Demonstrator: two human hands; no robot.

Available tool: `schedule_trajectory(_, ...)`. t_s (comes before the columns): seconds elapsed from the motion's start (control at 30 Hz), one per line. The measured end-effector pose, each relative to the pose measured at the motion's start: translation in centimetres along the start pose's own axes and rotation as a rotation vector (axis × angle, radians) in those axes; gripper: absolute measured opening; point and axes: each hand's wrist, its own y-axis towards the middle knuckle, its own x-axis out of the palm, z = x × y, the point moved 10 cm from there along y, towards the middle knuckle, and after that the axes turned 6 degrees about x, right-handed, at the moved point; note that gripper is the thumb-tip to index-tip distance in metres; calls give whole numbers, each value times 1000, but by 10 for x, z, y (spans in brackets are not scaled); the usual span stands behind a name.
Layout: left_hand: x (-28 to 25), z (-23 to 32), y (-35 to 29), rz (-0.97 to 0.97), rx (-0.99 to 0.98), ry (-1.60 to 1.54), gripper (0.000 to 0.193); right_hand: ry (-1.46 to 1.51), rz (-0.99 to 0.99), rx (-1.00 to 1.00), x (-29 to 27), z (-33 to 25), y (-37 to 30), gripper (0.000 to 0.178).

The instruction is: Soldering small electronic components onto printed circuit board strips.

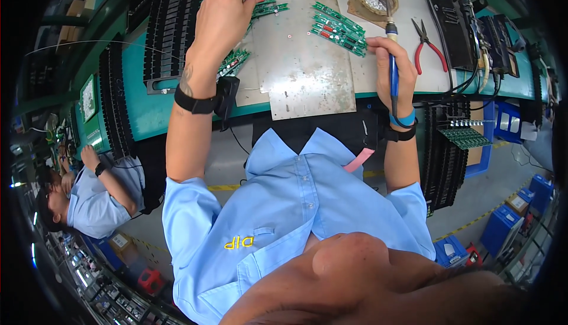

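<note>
My right hand (397, 68) grips a soldering iron (394, 79) with a blue handle; its tip points away from me, toward a round brown pot (371, 0) with silvery contents. The index fingertip of that hand is at the right end of a row of narrow green circuit boards (338, 29) lying on a metal plate (310, 82). My left hand (223, 17) reaches to the far left, fingers curled and pinched over a loose pile of similar green boards (269, 10). What lies between its fingertips is hidden. More small boards (234, 63) lie beside my left wrist.
Red-handled pliers (430, 50) lie at the right, near black boxes (452, 26) with cables. Black slotted racks (176, 26) stand at the left. Another rack (445, 159) with a green board panel (464, 138) is at lower right. A co-worker (106, 198) sits at the left.
</note>
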Motion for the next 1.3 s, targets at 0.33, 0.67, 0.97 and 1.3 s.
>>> schedule_trajectory(0.33, -2, 26, -27, 9, 105, 55, 27, -213, -100, -194, 21, -32, 6, 39)
schedule_trajectory(0.67, 24, 70, -107, -89, 174, -197, 28, -242, -145, -201, 40, -36, 2, 41)
schedule_trajectory(0.97, -3, 59, -156, -259, 78, 245, 19, -301, -156, -209, 39, -41, 1, 43)
schedule_trajectory(1.3, 4, 47, -155, -140, 55, 186, 15, -228, -226, -132, 55, -59, -17, 44)
